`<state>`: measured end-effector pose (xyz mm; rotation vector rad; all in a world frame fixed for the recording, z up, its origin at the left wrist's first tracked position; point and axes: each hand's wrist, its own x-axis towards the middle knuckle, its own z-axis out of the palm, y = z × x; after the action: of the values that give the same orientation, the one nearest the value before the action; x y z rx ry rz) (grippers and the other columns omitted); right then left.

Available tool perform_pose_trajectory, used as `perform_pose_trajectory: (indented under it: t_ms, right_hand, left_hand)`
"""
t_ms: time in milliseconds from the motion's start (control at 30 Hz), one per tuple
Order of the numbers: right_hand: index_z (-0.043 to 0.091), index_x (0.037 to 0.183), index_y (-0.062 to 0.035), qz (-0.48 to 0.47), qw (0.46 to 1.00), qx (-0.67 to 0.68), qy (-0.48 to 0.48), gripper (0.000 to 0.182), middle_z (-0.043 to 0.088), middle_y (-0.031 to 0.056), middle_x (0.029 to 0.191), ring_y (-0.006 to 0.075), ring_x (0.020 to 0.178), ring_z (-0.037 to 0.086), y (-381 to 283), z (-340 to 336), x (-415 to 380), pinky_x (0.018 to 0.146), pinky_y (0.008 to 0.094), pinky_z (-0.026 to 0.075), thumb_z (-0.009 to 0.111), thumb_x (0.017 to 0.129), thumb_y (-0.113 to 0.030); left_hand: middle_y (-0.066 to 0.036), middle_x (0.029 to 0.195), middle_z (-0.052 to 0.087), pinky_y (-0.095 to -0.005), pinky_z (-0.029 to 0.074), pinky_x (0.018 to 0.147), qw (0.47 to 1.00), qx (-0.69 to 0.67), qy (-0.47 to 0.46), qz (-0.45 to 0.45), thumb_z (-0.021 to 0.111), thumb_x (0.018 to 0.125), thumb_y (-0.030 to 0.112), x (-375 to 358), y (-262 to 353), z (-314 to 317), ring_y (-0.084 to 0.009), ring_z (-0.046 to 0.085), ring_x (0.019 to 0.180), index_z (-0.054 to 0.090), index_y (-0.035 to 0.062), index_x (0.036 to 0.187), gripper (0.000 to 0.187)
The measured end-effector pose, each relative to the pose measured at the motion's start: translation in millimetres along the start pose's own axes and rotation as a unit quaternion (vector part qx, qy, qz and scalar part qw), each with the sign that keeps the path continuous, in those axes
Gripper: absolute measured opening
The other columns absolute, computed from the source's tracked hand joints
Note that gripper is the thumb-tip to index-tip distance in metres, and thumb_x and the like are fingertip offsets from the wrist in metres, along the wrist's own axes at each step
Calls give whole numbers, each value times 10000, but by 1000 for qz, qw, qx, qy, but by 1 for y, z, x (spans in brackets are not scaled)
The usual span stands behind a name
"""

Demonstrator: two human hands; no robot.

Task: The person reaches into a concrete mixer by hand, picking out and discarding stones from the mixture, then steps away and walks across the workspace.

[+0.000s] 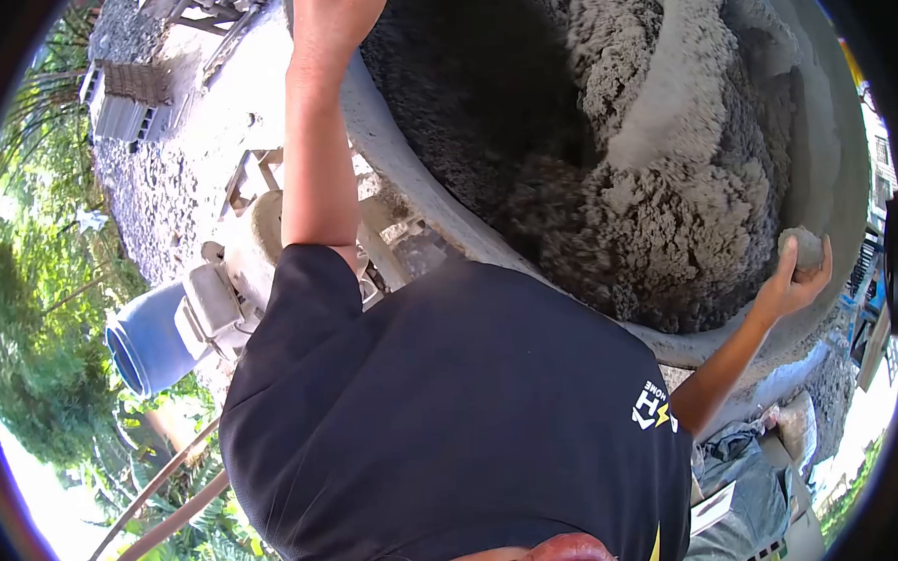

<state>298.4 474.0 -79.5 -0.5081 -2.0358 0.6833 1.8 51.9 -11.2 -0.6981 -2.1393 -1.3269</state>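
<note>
Fingers (788,262) around rounded grey lump (808,249), crumbly mix (674,213)

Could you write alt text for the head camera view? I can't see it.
A person's right hand holds a grey lump beside the wall of a large drum of rough grey mix; the left hand is partly cut off at the top edge. A dark shirt fills the lower middle, with a blue barrel at left.
</note>
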Motion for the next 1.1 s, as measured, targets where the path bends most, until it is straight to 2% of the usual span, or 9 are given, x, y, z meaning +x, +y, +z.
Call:
perform_pose_trajectory:
  t_ms: [500, 633, 700, 767, 800, 867, 967, 1033, 1100]
  right_hand:
    - [485, 1263, 6, 30, 997, 58, -32, 538, 582, 140, 1080, 193, 925, 600, 5, 1, 5, 810, 289, 511, 742, 793, -49]
    - [492, 1256, -6, 49, 997, 42, -33, 541, 571, 133, 1105, 190, 947, 597, 13, 1, 6, 822, 298, 512, 749, 781, -36]
    - [496, 1252, -7, 59, 997, 30, -28, 545, 568, 134, 1120, 193, 949, 600, 19, 1, 7, 828, 303, 512, 758, 774, -40]
    - [496, 1251, -4, 62, 998, 1, -28, 558, 567, 136, 1128, 195, 948, 603, 19, 3, 9, 836, 308, 511, 768, 766, -49]
    - [501, 1250, -6, 64, 997, -21, -33, 562, 577, 133, 1117, 195, 944, 605, 18, 4, 10, 836, 308, 509, 775, 761, -54]
    - [504, 1248, -8, 76, 996, -26, -33, 560, 584, 128, 1105, 191, 941, 605, 18, 4, 10, 831, 305, 508, 776, 761, -54]
    - [517, 1240, -13, 89, 995, -22, -32, 556, 603, 116, 1065, 178, 926, 608, 17, 7, 10, 823, 297, 505, 784, 756, -69]
    - [521, 1240, -19, 104, 994, -8, -41, 564, 612, 112, 1046, 168, 916, 610, 17, 9, 13, 827, 296, 504, 793, 751, -90]
    - [530, 1235, -27, 111, 993, -10, -45, 560, 619, 104, 1031, 159, 910, 612, 17, 10, 12, 828, 292, 503, 796, 750, -109]
  left_hand:
    - [-231, 1145, 614, -429, 465, 894, 823, 137, -546, 72, 476, 862, 218, 6, -154, 126, -374, 586, 1060, 557, -35, 1194, 426]
    - [-221, 1082, 645, -430, 447, 897, 701, 242, -671, 24, 505, 876, 285, -16, -177, 165, -277, 629, 1021, 662, 54, 1107, 363]
    - [-173, 1081, 640, -364, 484, 865, 458, 352, -723, 379, 562, 801, 187, -34, -240, 210, -304, 600, 1038, 644, -37, 960, 287]
    - [-217, 1107, 640, -431, 490, 770, 563, 277, -778, 19, 460, 825, 244, -60, -314, 231, -314, 643, 931, 632, -14, 1108, 420]
    - [-189, 1096, 651, -438, 489, 776, 565, 325, -741, -164, 462, 808, 259, -39, -195, 198, -306, 634, 935, 632, -9, 1119, 445]
    - [-167, 1082, 657, -455, 490, 772, 492, 305, -812, 75, 464, 794, 237, -78, -326, 224, -312, 627, 946, 649, 13, 1105, 425]
    - [-165, 1017, 670, -465, 485, 758, 394, 338, -850, 91, 466, 779, 237, -104, -306, 236, -318, 627, 911, 671, 27, 1033, 388]
    - [-139, 950, 689, -469, 471, 739, 261, 306, -904, -143, 488, 767, 229, -126, -255, 255, -309, 631, 856, 679, 35, 940, 322]
    - [-146, 820, 649, -458, 467, 727, 391, 126, -912, -14, 517, 764, 284, -165, -200, 268, -321, 621, 809, 672, 36, 908, 326]
